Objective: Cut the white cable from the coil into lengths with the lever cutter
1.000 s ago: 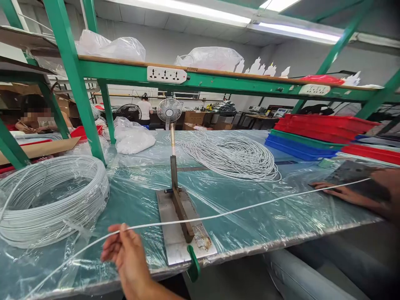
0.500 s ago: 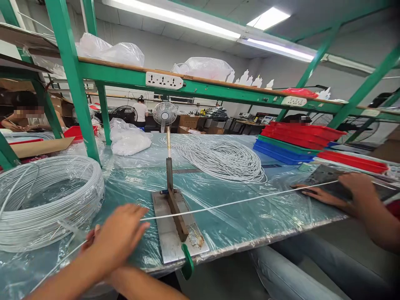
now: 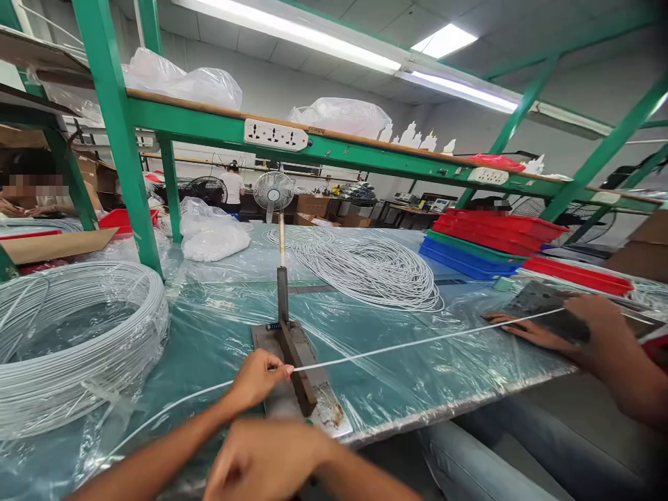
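Note:
A thin white cable (image 3: pixel 396 346) runs across the bench, over the base of a lever cutter (image 3: pixel 297 369) with an upright handle. My left hand (image 3: pixel 261 379) pinches the cable between thumb and fingertips, right beside the cutter's dark bar. From there the cable trails down to the lower left. My right hand (image 3: pixel 271 456) is low in front of the bench edge, blurred and apart from the cable, with its fingers seemingly curled but mostly hidden. At the right, a co-worker's hand (image 3: pixel 595 313) is at the cable's far end, the other hand lying flat on the bench.
A large wrapped coil of white cable (image 3: pixel 151 306) lies at the left. Behind the cutter is a loose heap of cable (image 3: pixel 376 271). Stacked red, green and blue trays (image 3: pixel 490 233) stand back right. A green shelf beam (image 3: pixel 209 125) crosses above the bench.
My left hand has moved right to the cutter and now pinches the cable. My right hand has come out from beneath the left forearm, moving right and down, away from the cable.

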Tool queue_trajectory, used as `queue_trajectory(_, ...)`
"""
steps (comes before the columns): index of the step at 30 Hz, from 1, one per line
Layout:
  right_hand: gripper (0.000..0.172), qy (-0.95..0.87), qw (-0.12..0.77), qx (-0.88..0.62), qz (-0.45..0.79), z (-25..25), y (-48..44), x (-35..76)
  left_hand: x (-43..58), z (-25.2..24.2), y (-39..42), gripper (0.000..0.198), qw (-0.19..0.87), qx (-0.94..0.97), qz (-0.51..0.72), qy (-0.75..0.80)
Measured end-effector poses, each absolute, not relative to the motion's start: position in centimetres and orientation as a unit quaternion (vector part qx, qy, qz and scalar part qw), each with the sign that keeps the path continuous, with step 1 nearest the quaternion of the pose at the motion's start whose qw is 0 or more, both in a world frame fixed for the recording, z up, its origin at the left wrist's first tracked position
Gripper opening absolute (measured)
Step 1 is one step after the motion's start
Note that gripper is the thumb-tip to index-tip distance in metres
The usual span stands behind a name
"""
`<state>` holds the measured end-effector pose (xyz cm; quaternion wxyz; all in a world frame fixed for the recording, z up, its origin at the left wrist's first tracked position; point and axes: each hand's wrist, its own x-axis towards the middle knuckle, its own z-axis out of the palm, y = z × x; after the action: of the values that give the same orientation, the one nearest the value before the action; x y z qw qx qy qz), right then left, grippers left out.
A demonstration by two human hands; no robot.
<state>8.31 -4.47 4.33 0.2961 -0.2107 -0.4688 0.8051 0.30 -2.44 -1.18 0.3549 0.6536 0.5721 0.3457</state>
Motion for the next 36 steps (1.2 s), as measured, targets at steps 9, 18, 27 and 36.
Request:
queue_trajectory(9, 0.034, -0.562, 0.478, -0.445, 0.508, 13.6, 17.1, 8.7, 0.1, -2.7, -1.3, 0.031, 0.361, 0.620, 0.344, 0.606)
queue_trajectory(18, 0.056, -0.559, 0.422, -0.443, 0.560, 14.5, 19.3, 7.0, 0.2, -3.4, -0.8, 0.031, 0.357, 0.609, 0.341, 0.620)
queue_trajectory(27, 0.051, -0.537, 0.424, -0.383, 0.621, 17.0, 7.6, 16.4, 0.0, -3.6, -0.3, 0.029, 0.371, 0.600, 0.320, 0.632)
queue_trajectory(36, 0.043, -0.451, 0.357, -0.501, 0.646, 11.2, -5.0, 21.6, 0.2, -2.8, -0.5, 0.026, 0.359, 0.596, 0.299, 0.653)
